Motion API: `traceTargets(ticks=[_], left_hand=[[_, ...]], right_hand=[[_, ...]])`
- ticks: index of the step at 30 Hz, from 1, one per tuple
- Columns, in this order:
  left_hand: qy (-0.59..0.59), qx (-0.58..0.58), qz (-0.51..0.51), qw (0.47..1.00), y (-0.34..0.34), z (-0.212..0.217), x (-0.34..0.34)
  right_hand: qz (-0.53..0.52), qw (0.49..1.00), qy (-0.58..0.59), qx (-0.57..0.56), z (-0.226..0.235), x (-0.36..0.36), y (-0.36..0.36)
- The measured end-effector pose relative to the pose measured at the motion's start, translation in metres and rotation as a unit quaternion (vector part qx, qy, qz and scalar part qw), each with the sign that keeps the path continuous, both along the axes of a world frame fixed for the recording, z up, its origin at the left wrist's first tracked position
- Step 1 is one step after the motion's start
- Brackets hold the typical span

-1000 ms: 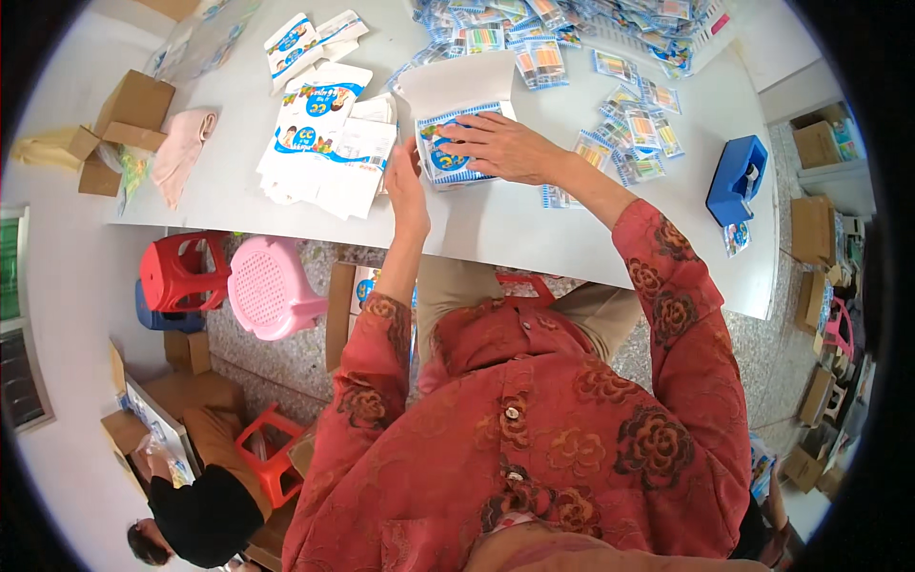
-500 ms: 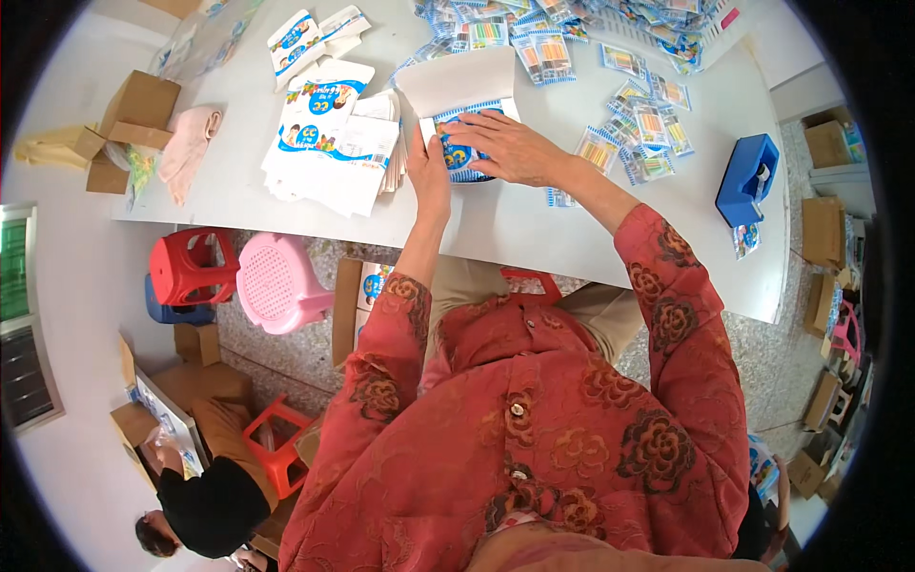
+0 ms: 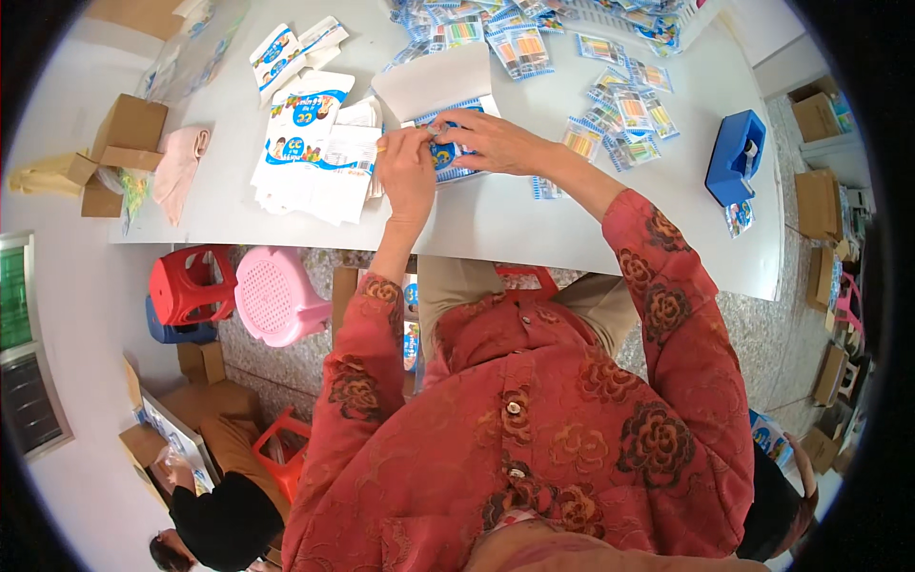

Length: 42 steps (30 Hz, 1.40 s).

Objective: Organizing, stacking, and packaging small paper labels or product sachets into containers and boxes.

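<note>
A small white carton [image 3: 434,84] lies on the table in front of me, its wide flap raised at the back. Blue-and-white printed packets [image 3: 446,155] fill it. My left hand [image 3: 407,170] is at the carton's left side, fingers curled together over its edge; what they pinch is hidden. From the right, my right hand [image 3: 491,145] reaches over the packets with bent fingers, thumb apart from them. Its fingertips meet those of the left hand. Left of the carton lies a stack of flattened printed cartons [image 3: 310,157].
Loose packets of coloured sticks [image 3: 629,105] lie to the right, with a heap of more behind near a white basket [image 3: 701,24]. A blue tape dispenser [image 3: 736,157] stands at the right edge. Stools [image 3: 276,296] are below left; another person [image 3: 224,510] sits at lower left.
My left fingers have gone from upright along the carton's side to curled over its edge. The right hand, flat on the packets before, now bends its fingers toward the left. The view has shifted slightly.
</note>
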<state>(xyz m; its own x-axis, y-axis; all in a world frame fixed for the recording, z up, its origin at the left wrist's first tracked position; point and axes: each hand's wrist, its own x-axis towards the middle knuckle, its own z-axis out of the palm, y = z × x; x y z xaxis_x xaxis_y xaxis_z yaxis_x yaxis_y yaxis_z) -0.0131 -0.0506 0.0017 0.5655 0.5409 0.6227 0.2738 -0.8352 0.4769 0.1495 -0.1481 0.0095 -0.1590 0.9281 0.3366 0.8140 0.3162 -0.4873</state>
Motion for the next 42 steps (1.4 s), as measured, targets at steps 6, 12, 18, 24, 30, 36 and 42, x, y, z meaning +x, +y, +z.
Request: traceTargets(ticks=[6, 12, 18, 24, 30, 36, 42], left_hand=[[0.059, 0.049, -0.076, 0.994, -0.011, 0.007, -0.017], [0.149, 0.113, -0.13, 0.974, -0.009, 0.004, -0.032], [0.194, 0.162, -0.111, 0.961, -0.008, -0.004, -0.027], [0.185, 0.188, -0.103, 0.959, -0.006, -0.005, -0.025], [0.185, 0.165, -0.104, 0.963, -0.013, 0.0, -0.022], [0.173, 0.195, -0.1, 0.96, -0.014, -0.004, -0.022], [0.166, 0.182, -0.117, 0.962, -0.012, -0.005, -0.022]], right_hand=[[-0.001, 0.999, -0.034, 0.018, -0.001, 0.0, -0.002], [-0.066, 0.998, 0.013, 0.003, -0.001, -0.007, -0.02], [-0.019, 0.999, -0.024, 0.023, -0.004, -0.002, -0.034], [0.014, 0.996, -0.085, 0.016, 0.004, 0.0, -0.028], [-0.014, 0.998, -0.06, 0.017, 0.0, -0.005, -0.031], [-0.027, 0.998, 0.016, 0.054, -0.003, 0.0, -0.034], [-0.083, 0.991, -0.006, 0.107, -0.019, 0.0, -0.049]])
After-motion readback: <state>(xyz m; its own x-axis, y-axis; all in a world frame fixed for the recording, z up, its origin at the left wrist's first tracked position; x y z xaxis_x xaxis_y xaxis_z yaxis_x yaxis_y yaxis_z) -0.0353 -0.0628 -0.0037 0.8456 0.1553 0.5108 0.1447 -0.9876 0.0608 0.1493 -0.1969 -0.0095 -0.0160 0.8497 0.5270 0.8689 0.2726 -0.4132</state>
